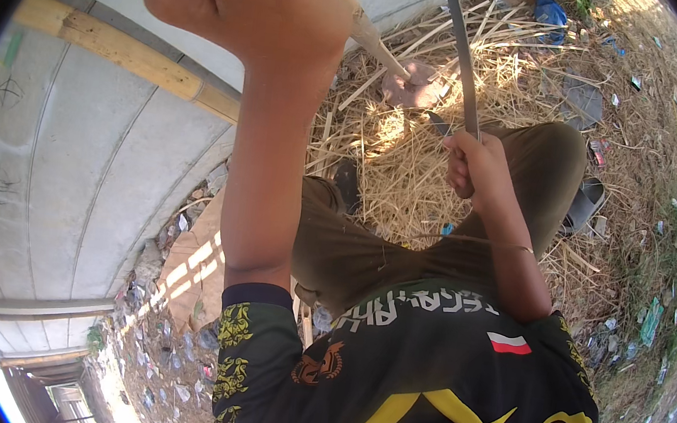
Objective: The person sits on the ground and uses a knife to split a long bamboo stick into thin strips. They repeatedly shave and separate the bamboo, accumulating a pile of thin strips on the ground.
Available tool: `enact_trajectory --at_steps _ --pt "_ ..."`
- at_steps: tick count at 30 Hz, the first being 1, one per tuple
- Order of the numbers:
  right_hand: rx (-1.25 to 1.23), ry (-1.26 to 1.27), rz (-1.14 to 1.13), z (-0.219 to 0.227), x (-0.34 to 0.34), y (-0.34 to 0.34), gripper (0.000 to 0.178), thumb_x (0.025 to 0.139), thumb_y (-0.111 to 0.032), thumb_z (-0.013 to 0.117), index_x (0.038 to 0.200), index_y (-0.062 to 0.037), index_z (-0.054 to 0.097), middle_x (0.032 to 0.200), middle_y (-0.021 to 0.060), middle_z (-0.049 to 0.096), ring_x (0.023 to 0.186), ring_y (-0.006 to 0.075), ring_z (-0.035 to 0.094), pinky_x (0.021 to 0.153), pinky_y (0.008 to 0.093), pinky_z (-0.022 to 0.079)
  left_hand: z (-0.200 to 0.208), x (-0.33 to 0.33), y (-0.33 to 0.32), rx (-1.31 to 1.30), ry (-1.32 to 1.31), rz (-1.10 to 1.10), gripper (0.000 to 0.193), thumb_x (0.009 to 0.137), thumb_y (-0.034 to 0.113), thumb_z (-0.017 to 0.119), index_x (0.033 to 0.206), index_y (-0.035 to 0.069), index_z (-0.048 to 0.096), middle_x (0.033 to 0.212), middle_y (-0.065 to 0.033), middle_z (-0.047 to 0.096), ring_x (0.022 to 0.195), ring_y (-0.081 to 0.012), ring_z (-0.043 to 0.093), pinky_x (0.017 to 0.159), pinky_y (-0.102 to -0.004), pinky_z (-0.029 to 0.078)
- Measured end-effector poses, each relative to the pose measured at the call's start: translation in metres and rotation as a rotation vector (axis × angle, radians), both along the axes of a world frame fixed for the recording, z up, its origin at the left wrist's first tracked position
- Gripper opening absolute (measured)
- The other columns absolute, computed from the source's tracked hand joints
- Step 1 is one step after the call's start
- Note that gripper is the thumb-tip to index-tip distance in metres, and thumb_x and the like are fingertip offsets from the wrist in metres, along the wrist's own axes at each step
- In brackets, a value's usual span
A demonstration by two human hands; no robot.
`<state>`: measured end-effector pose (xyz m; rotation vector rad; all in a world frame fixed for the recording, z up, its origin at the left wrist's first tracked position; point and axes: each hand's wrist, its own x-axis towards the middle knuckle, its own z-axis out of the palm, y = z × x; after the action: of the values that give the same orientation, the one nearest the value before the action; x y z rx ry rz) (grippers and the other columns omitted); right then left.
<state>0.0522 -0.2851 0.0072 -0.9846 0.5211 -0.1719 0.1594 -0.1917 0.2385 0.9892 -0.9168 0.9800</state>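
My left hand (pixel 253 5) is raised high at the upper left, its fingers closed around a bamboo pole (pixel 372 38). The pole slants down to the right, and its lower end rests on a round brownish block (pixel 418 87) whose material I cannot tell. In my right hand (pixel 477 165), in front of my bent knee, is a long knife (pixel 464 50). Its narrow dark blade points up and away from me, apart from the pole. A small dark pointed piece (pixel 439 123) shows beside the right knuckles; what it is, I cannot make out.
Bamboo shavings and split strips (pixel 393 168) cover the ground between and beyond my legs. Along the left runs a grey concrete panel wall (pixel 78 148) with a bamboo rail (pixel 115 44) across it. A dark sandal (pixel 584 206) and scattered litter lie to the right.
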Motion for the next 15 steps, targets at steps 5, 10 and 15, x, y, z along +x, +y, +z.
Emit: enact_trajectory --at_steps 5,10,15 --pt "-0.036 -0.004 -0.004 0.003 -0.005 0.001 0.021 0.086 -0.012 0.062 0.069 -0.0058 0.05 0.051 -0.0013 0.041 0.04 0.0086 0.037 0.039 0.0277 0.03 -0.008 -0.002 0.023 0.032 0.138 -0.224 0.062 0.096 0.069 0.037 0.073 0.012 0.043 0.052 0.0035 0.032 0.043 -0.0069 0.031 0.038 -0.0223 0.027" --pt "-0.051 0.001 0.013 0.009 -0.009 -0.001 0.022 0.086 -0.012 0.062 0.069 -0.0058 0.051 0.051 -0.0016 0.041 0.04 0.0084 0.038 0.039 0.0272 0.029 -0.012 0.005 0.046 0.092 0.329 -0.333 0.082 0.083 0.09 0.026 0.081 0.01 0.046 0.055 -0.0009 0.034 0.045 -0.0121 0.032 0.042 -0.0264 0.027" --pt "-0.067 -0.017 0.008 0.011 -0.01 0.002 0.024 0.086 -0.013 0.063 0.067 -0.0075 0.049 0.05 -0.0016 0.041 0.039 0.0088 0.039 0.039 0.0273 0.029 -0.021 -0.008 0.054 0.094 0.276 -0.354 0.08 0.085 0.088 0.022 0.08 0.012 0.048 0.054 -0.0011 0.037 0.042 -0.0118 0.03 0.039 -0.0266 0.024"
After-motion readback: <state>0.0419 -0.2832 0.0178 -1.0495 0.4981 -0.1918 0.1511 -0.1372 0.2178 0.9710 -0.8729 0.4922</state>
